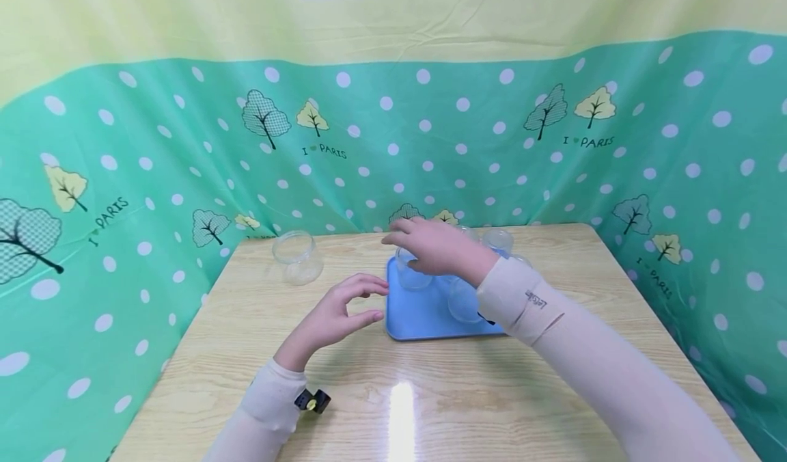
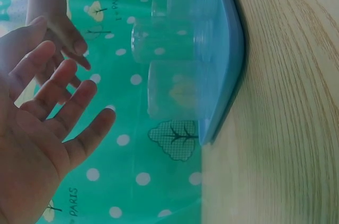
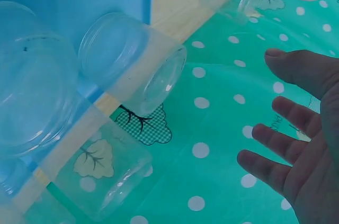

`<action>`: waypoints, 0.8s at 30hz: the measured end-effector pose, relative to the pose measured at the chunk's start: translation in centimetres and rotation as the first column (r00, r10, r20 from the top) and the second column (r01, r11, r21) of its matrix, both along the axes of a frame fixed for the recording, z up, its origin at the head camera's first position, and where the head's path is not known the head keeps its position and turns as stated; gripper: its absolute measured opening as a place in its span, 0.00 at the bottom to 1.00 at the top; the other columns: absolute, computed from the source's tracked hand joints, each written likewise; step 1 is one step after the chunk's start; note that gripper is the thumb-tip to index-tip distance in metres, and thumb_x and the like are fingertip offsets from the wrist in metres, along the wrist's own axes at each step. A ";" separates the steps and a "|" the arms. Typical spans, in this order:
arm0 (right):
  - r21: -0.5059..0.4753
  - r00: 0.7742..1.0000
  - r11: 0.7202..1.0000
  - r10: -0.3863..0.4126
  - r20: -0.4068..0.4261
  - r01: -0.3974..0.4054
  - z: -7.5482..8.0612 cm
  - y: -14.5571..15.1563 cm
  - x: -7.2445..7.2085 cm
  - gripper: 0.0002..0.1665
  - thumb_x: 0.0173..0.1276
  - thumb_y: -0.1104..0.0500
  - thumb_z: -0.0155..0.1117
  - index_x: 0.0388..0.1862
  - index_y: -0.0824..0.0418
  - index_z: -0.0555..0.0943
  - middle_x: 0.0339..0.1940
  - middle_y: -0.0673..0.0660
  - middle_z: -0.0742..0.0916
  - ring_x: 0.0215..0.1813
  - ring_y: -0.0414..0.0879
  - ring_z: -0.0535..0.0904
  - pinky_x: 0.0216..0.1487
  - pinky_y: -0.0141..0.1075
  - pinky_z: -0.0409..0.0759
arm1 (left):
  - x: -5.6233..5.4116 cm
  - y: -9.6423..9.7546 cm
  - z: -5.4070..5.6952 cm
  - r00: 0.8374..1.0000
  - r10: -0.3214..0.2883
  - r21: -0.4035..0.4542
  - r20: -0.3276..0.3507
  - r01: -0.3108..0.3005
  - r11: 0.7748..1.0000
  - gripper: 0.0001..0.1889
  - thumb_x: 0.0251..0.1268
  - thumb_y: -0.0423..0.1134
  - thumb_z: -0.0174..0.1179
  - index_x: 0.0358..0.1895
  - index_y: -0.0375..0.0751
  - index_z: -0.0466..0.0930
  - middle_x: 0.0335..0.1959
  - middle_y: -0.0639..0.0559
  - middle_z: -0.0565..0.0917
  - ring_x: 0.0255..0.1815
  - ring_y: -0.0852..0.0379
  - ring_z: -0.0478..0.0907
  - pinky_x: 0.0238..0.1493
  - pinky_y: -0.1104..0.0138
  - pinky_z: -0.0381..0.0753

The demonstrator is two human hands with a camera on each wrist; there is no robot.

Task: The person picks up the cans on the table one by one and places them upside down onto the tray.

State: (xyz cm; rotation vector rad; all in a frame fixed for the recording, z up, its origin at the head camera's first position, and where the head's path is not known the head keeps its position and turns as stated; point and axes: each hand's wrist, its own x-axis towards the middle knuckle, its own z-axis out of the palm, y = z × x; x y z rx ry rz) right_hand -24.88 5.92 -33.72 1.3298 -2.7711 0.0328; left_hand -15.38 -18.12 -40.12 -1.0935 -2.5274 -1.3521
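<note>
My right hand [image 1: 438,246] hovers over the left part of a blue tray [image 1: 418,317], fingers loosely bent and holding nothing. Below it stands a clear jar [image 1: 413,279], apart from the fingers in the right wrist view. Just left of the tray my left hand [image 1: 332,317] is raised with spread, relaxed fingers and an empty palm. Another clear jar [image 1: 464,302] stands near the tray's front, partly behind the right sleeve. More clear jars, one a small jar [image 1: 496,239], are at the tray's back right, and the right forearm hides part of them.
A clear jar [image 1: 298,262] stands by itself on the wooden table [image 1: 246,325], at the back left. A green dotted curtain [image 1: 344,147] closes off the back and both sides. Light reflects off the tabletop near the front.
</note>
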 end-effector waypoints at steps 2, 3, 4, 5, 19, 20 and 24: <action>0.000 1.000 1.000 0.008 -0.008 -0.008 -0.2 0.3 0.3 0.36 0.68 0.56 0.73 0.74 0.47 0.73 0.74 0.53 0.75 0.73 0.53 0.72 0.63 0.47 0.83 | 0.0 0.0 0.0 1.000 0.004 0.002 -0.008 -0.004 1.000 0.16 0.65 0.30 0.69 0.55 0.41 0.83 0.61 0.48 0.81 0.65 0.50 0.76 0.60 0.49 0.81; 0.004 1.000 1.000 0.011 -0.012 -0.011 -0.4 0.4 0.5 0.36 0.68 0.56 0.72 0.74 0.47 0.73 0.74 0.53 0.75 0.73 0.52 0.72 0.63 0.47 0.83 | 0.0 0.0 -0.1 1.000 0.005 0.000 -0.013 -0.005 1.000 0.16 0.65 0.30 0.69 0.55 0.41 0.83 0.61 0.48 0.82 0.65 0.50 0.76 0.60 0.50 0.81; 0.009 1.000 1.000 0.014 -0.016 -0.014 -0.4 0.6 0.7 0.36 0.69 0.56 0.72 0.74 0.47 0.73 0.74 0.52 0.75 0.73 0.52 0.72 0.63 0.47 0.82 | 0.0 0.0 -0.2 1.000 0.007 0.000 -0.018 -0.007 1.000 0.16 0.65 0.30 0.69 0.55 0.41 0.83 0.61 0.48 0.82 0.65 0.50 0.77 0.60 0.50 0.81; 0.014 1.000 1.000 0.018 -0.023 -0.018 -0.5 0.8 0.9 0.36 0.69 0.56 0.72 0.74 0.47 0.73 0.74 0.52 0.75 0.73 0.52 0.72 0.64 0.47 0.82 | 0.0 0.0 -0.2 1.000 0.008 -0.001 -0.020 -0.008 1.000 0.16 0.65 0.30 0.69 0.55 0.42 0.83 0.61 0.48 0.82 0.65 0.50 0.77 0.60 0.50 0.81; -0.119 0.971 0.988 0.075 -0.227 -0.104 -1.0 3.9 3.6 0.37 0.64 0.58 0.76 0.71 0.49 0.75 0.69 0.54 0.80 0.69 0.52 0.76 0.64 0.51 0.82 | -1.2 -0.5 -1.7 0.998 -0.009 -0.007 -0.063 0.008 1.000 0.18 0.63 0.30 0.71 0.56 0.41 0.83 0.60 0.46 0.82 0.64 0.48 0.77 0.59 0.53 0.82; -0.127 0.967 0.985 0.079 -0.243 -0.113 -1.0 4.2 3.7 0.37 0.63 0.58 0.77 0.71 0.49 0.75 0.69 0.54 0.80 0.68 0.52 0.76 0.63 0.51 0.82 | -1.4 -0.6 -2.1 0.998 -0.007 -0.010 -0.063 0.007 1.000 0.18 0.63 0.30 0.71 0.56 0.42 0.83 0.60 0.47 0.82 0.64 0.48 0.77 0.59 0.54 0.81; -0.165 0.956 0.977 0.087 -0.278 -0.137 -1.0 4.7 4.3 0.38 0.62 0.58 0.78 0.71 0.50 0.75 0.68 0.54 0.80 0.68 0.52 0.77 0.63 0.52 0.81 | -1.9 -1.0 -2.7 0.998 -0.012 -0.016 -0.057 0.011 1.000 0.19 0.65 0.35 0.71 0.58 0.47 0.83 0.61 0.51 0.81 0.65 0.51 0.77 0.60 0.55 0.81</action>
